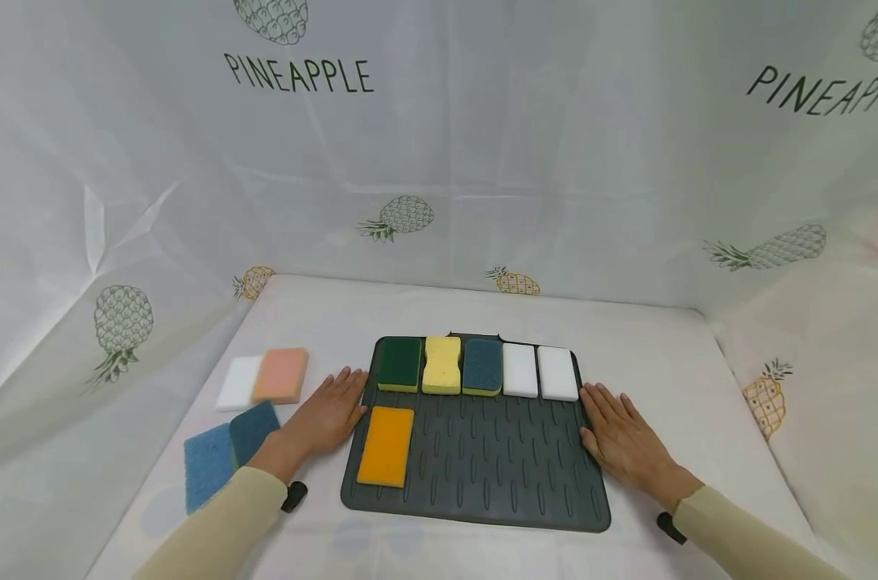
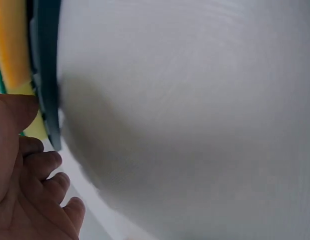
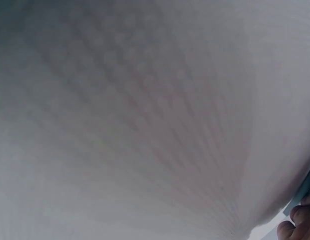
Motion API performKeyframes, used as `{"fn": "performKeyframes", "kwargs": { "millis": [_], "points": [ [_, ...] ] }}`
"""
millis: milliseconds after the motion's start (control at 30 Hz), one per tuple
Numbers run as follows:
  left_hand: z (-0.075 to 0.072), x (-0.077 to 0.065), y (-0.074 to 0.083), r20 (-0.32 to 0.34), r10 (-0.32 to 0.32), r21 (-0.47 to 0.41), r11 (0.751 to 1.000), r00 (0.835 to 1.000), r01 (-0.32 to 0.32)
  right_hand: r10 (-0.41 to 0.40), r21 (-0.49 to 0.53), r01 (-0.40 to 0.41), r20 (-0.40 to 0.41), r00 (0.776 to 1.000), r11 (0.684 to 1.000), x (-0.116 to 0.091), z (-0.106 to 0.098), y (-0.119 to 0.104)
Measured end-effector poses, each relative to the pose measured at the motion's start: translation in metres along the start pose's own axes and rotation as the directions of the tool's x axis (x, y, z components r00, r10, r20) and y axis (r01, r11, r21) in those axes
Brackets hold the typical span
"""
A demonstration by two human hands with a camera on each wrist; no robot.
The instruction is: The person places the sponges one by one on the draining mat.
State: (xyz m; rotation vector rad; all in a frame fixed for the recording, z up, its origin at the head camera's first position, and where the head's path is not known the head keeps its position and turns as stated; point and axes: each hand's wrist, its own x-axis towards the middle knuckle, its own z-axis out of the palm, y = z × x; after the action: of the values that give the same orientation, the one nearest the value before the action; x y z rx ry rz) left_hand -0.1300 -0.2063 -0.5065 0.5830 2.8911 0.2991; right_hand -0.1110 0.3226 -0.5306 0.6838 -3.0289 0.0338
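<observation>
As your left hand (image 1: 329,415) and right hand (image 1: 623,439), well apart with fingers loosely extended, rest against opposite sides of the grey ribbed mat (image 1: 482,467) on the worktop (image 1: 649,354), press lightly and evenly, so the orange sponge (image 1: 386,447) and back row of sponges (image 1: 482,364) don't slide.

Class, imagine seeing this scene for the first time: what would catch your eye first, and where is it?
The bright orange sponge stands out first, lying at the left of the dark mat. Beyond it, a row of five green, yellow, blue and white blocks lines the mat's far edge. The left hand and right hand frame the mat's sides.
</observation>
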Motion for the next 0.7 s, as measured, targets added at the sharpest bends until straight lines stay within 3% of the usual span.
{"fn": "performKeyframes", "kwargs": {
  "millis": [133, 267, 367, 500, 600, 700],
  "points": [
    [-0.013, -0.005, -0.002, -0.077, 0.01, 0.032, 0.999, 0.997, -0.007, 0.001, 0.0, -0.001, -0.003, 1.0, 1.0, -0.001, 0.0, 0.0],
    [-0.034, -0.014, -0.015, -0.17, 0.028, 0.074, 0.997, 0.985, -0.015, 0.001, 0.001, -0.001, -0.004, 1.0, 1.0, -0.002, -0.001, 0.001],
    [-0.053, -0.02, -0.035, -0.259, 0.066, 0.111, 0.993, 0.964, -0.038, 0.0, -0.003, 0.0, -0.007, 1.0, 1.0, -0.003, -0.001, 0.001],
    [-0.075, -0.03, -0.068, -0.354, 0.158, 0.208, 0.974, 0.922, -0.087, -0.001, 0.001, 0.001, -0.01, 1.0, 1.0, -0.002, 0.0, 0.001],
    [-0.08, -0.036, -0.091, -0.349, 0.209, 0.305, 0.947, 0.913, -0.101, -0.005, 0.005, 0.005, -0.008, 1.0, 1.0, -0.002, 0.002, 0.001],
    [-0.077, -0.038, -0.107, -0.304, 0.212, 0.361, 0.928, 0.929, -0.094, -0.012, 0.002, 0.012, -0.011, 1.0, 1.0, -0.001, 0.003, 0.001]
  ]
}}
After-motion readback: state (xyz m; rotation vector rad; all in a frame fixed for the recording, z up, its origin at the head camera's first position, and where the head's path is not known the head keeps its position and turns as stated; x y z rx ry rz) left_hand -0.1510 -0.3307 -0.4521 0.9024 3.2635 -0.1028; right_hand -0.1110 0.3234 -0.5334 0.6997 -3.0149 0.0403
